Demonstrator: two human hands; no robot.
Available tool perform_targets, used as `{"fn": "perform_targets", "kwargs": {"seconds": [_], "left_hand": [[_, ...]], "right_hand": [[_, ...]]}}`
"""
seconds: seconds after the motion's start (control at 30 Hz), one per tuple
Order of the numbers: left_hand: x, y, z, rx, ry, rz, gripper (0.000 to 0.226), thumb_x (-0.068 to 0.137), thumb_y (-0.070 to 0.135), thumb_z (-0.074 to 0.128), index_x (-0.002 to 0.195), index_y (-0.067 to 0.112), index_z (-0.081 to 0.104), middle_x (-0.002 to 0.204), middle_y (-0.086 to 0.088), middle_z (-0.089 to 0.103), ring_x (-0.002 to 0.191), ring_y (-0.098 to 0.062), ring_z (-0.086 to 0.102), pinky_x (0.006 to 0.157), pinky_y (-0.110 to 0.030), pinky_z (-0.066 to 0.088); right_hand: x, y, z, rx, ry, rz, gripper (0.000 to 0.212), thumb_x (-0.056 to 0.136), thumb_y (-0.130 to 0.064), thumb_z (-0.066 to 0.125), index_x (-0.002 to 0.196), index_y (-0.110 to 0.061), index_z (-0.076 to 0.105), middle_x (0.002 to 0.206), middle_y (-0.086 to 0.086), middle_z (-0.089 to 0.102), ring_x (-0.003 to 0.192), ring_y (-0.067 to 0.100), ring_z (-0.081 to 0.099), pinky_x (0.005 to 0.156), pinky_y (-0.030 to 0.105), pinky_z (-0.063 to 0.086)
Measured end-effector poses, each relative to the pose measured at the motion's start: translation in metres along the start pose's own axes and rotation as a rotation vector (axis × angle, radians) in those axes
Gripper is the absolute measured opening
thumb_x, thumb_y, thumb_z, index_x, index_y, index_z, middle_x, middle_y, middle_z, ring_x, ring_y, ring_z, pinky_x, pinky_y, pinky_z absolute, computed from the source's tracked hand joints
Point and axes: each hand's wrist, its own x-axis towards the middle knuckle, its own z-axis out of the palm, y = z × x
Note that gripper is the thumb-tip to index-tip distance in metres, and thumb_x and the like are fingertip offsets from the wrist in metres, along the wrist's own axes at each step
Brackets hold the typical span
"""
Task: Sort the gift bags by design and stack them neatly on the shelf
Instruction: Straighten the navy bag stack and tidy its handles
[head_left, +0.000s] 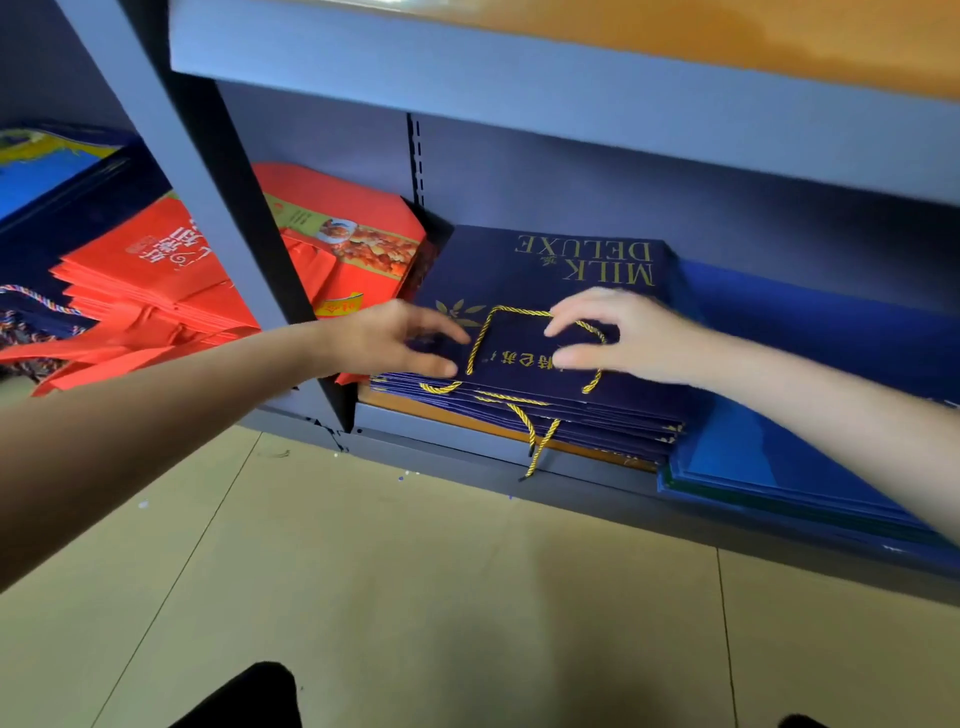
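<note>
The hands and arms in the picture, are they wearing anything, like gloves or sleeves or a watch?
No. The left hand and the right hand are both bare, with no gloves, and no rings can be made out. Both forearms are bare as far as the picture shows, with no sleeves, watch or bracelet in view. There are five-fingered human hands here, not robot grippers, so no cables or markings.

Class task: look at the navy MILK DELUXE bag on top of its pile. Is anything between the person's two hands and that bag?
Nothing visible. The left hand and the right hand are already at the top navy bag; only its gold cord handle lies on its face, under the right fingers.
</note>
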Motion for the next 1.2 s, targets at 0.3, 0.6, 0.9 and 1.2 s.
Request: {"fn": "perform_targets", "kwargs": {"seconds": [0.3,0.6,0.9,1.2], "left_hand": [[0.003,0.009,-0.014,0.418,-0.058,0.107,0.035,0.082,0.016,0.071,0.116,0.011,0.063,0.117,0.000,0.061,0.101,-0.007,0.054,0.086,-0.018,0.046],[0.000,0.017,-0.025,0.396,0.056,0.120,0.039,0.085,0.019,0.068,0.121,0.009,0.058,0.108,0.004,0.060,0.099,-0.012,0.058,0.072,0.002,0.035],[0.006,0.021,-0.029,0.388,0.090,0.143,0.029,0.089,0.015,0.061,0.117,0.006,0.062,0.105,0.003,0.061,0.096,-0.013,0.058,0.071,0.000,0.035],[0.014,0.019,-0.033,0.408,0.300,0.151,0.026,0.096,0.014,0.051,0.112,0.000,0.064,0.107,-0.011,0.064,0.095,-0.017,0.054,0.074,-0.019,0.032]], "right_hand": [[-0.010,0.003,-0.003,0.061,-0.081,0.079,0.047,0.072,-0.025,0.079,0.109,-0.042,0.054,0.145,-0.002,0.031,0.131,0.010,0.034,0.105,0.024,0.030],[0.001,-0.011,-0.027,0.097,0.167,-0.018,0.027,0.085,-0.008,0.065,0.104,-0.027,0.062,0.120,-0.006,0.045,0.116,0.011,0.047,0.100,0.038,0.044],[-0.007,-0.012,-0.003,-0.175,0.301,-0.279,0.026,0.089,0.006,0.049,0.089,-0.015,0.064,0.117,0.001,0.049,0.101,0.010,0.043,0.083,0.036,0.045],[0.012,-0.046,0.029,-0.511,0.397,-0.363,0.023,0.074,-0.030,0.072,0.090,-0.014,0.073,0.125,0.010,0.052,0.118,0.024,0.027,0.093,0.049,0.031]]}}
